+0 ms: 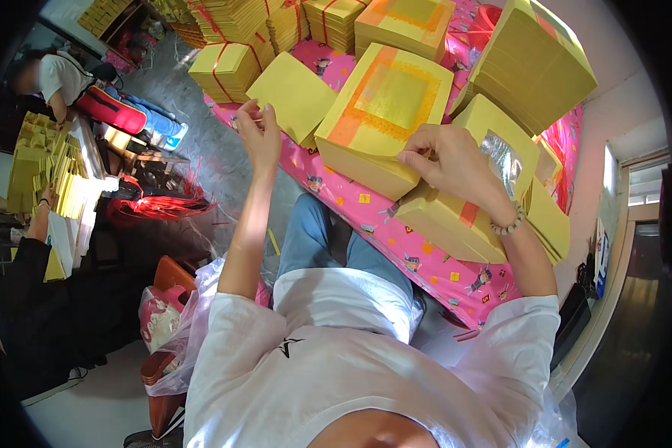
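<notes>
A thick stack of yellow paper [336,153] stands before me, its top sheet printed with an orange band and a gold square. At its near right corner my right hand [455,160] is closed, thumb and forefinger pinching the edge of the top paper. My left hand [260,134] is raised at the near left corner of a plain yellow stack [295,93], fingers loosely bent and apart, with nothing seen in them. Beside my right wrist lies another yellow stack with a silver foil square [502,160]. Below that wrist is a further stack [444,224] with an orange stripe.
A pink patterned cloth [366,198] covers the table. Red-tied yellow bundles [228,67] stand at the far side, and a tall stack [530,67] leans at right. Left are red strands [160,205], a plastic bag [194,328] and two people at a table of yellow paper.
</notes>
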Demonstrator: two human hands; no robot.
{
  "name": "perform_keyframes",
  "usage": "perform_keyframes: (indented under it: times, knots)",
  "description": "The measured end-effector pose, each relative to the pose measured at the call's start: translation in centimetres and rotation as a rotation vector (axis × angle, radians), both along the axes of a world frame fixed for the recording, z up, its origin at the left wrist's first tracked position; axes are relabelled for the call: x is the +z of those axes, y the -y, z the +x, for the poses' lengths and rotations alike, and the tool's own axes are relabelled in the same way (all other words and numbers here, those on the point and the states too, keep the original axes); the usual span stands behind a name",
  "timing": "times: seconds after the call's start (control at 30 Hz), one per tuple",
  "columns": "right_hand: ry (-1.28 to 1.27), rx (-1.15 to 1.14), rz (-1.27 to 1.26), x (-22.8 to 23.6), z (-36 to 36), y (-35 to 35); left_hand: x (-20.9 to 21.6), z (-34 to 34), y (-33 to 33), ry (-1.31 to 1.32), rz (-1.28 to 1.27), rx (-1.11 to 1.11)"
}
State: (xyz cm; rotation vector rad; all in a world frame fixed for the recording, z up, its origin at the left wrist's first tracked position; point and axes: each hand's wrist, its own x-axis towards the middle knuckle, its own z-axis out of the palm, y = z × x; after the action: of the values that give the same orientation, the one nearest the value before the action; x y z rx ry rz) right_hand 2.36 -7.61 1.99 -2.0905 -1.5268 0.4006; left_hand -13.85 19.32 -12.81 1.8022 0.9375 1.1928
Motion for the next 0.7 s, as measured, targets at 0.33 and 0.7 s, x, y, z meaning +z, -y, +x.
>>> perform_keyframes:
  times: [0.33,0.7]
  knots:
    - [-0.027,-0.001,-0.002,-0.2,0.2,0.2,8.3,-0.7,6.1,-0.027,0.210,-0.580]
    - [-0.038,-0.072,0.070,1.2,0.0,0.3,11.0,1.0,9.0,-0.326,0.736,-0.726]
